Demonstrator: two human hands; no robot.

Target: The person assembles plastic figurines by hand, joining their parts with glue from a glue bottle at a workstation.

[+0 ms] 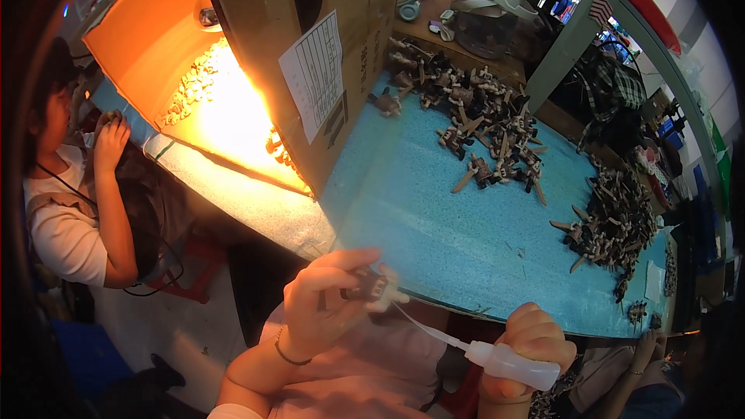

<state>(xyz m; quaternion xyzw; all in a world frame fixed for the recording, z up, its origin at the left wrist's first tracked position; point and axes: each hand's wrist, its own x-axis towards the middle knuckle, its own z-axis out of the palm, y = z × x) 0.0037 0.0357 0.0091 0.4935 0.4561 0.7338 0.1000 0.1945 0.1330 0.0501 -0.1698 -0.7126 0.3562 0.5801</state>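
Note:
My left hand [320, 299] is closed on a small brown and cream toy figure [379, 289], pinched between the fingers just off the table's front edge. My right hand [537, 341] grips a white squeeze bottle [512, 365], which lies tilted in the fist. Its long thin nozzle [423, 327] points up and left, and the tip ends at the figure's lower side. Whether the tip touches the figure I cannot tell.
On the blue tabletop [403, 209] lie a pile of similar figures [481, 109] and a second pile [617, 225] farther right. Left stands a cardboard box [341, 0] beside a brightly lit bin of small parts [194, 85]. One person [74, 209] sits at left; another's hand [646, 349] is at lower right.

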